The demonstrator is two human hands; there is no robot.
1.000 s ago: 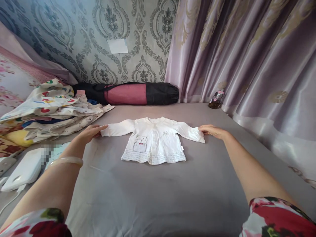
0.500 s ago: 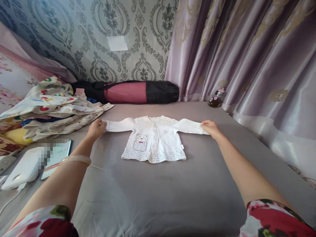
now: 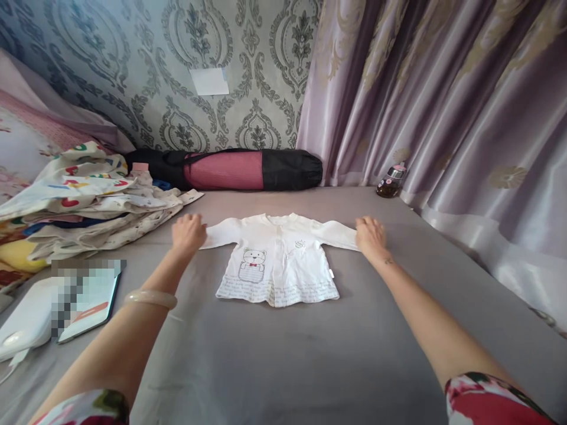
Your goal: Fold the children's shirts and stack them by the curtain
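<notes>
A small white baby shirt [image 3: 283,260] lies spread front up on the grey bed sheet, sleeves stretched out to both sides. A bear drawing with a red bow marks its front, and rows of printed script run along the hem. At the cuff of the sleeve on the left is my left hand [image 3: 189,231], fingers curled down over the cloth and a pale bangle on that arm. My right hand [image 3: 371,235] grips the opposite cuff, also with bent fingers. Both cuffs are hidden under the hands, and the fingertips are slightly blurred.
Clothes [image 3: 88,195] are heaped at the left. Nearer me lie a white power bank [image 3: 29,316] with a cable and a phone [image 3: 95,307]. A black and pink rolled bag [image 3: 224,170] rests against the wall. A bottle [image 3: 390,180] stands by the curtain [image 3: 425,100].
Both hands have shifted inward along the sleeves, the fingers turning from a side pinch to curling over the cuffs. The shirt's body stays flat, and the whole view has tilted slightly.
</notes>
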